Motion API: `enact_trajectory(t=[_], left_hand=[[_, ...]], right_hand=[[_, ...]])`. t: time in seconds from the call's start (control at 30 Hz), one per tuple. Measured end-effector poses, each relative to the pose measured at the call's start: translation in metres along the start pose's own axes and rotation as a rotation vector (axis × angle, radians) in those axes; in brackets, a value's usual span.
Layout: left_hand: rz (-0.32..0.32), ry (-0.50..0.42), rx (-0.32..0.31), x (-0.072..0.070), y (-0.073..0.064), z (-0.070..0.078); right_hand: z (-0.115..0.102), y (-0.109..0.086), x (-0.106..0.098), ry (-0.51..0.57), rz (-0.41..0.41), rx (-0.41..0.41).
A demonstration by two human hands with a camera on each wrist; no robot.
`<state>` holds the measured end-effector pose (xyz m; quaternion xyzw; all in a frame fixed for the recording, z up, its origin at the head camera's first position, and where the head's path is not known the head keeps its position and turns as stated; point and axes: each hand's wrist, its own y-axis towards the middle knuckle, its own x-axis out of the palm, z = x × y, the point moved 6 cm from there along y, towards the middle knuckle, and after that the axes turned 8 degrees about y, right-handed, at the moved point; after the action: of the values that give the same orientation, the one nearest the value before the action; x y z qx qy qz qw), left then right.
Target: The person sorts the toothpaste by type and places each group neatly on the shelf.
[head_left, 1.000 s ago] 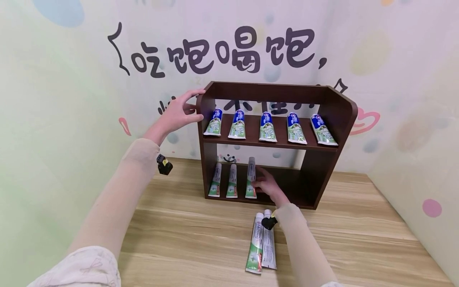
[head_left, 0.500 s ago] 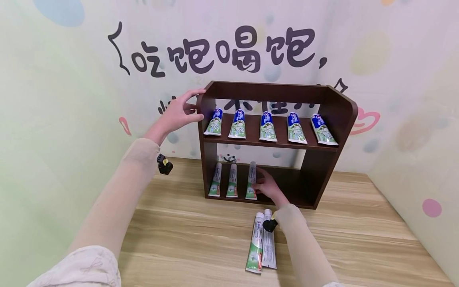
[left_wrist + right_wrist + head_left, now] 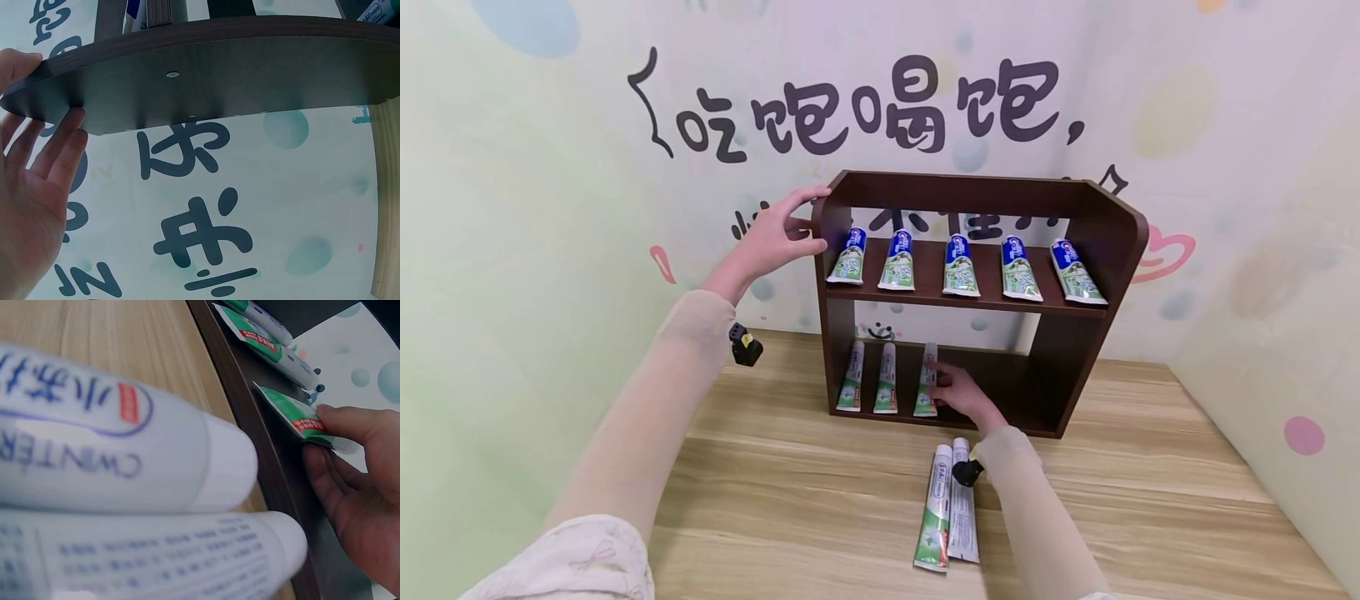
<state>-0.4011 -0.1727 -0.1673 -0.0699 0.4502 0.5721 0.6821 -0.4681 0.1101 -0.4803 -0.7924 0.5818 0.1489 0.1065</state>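
My left hand holds the upper left side panel of a dark brown two-tier shelf, thumb and fingers spread across its edge. On the lower tier my right hand pinches a green-and-white toothpaste tube by its side, its thumb at the tube's lower part. The crimped end is down near the front lip and the cap end leans back. In the right wrist view, the thumb lies at the red label of this toothpaste tube, with the other fingers at its far side.
Left of the held tube stand two matching tubes. Several blue-and-green toothpaste tubes line the upper tier. Two more white-and-green tubes lie on the wooden table, below the right wrist. A printed wall cloth hangs behind the shelf.
The tube in my right hand has come down slightly and settled back on the lower tier. An upper finger of that hand now reaches over the tube's front. The left hand stays put.
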Motion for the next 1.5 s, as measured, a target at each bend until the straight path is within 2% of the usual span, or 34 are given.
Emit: enact_trajectory(t=[0.2,0.43,0.8,1.5], left_hand=[[-0.003,-0.004,-0.008,0.001,0.0,-0.001],[0.005,0.001,-0.007,0.001,0.0,-0.001],[0.007,0.007,0.005,0.0,0.002,0.0],[0.009,0.007,-0.012,0.002,0.001,0.0]], right_hand=[[-0.002,-0.002,0.0,-0.033,-0.057,0.022],[0.0,-0.004,0.001,-0.096,-0.008,0.02],[0.001,-0.006,0.002,-0.088,-0.003,-0.006],[0.01,-0.009,-0.002,-0.009,0.077,0.053]])
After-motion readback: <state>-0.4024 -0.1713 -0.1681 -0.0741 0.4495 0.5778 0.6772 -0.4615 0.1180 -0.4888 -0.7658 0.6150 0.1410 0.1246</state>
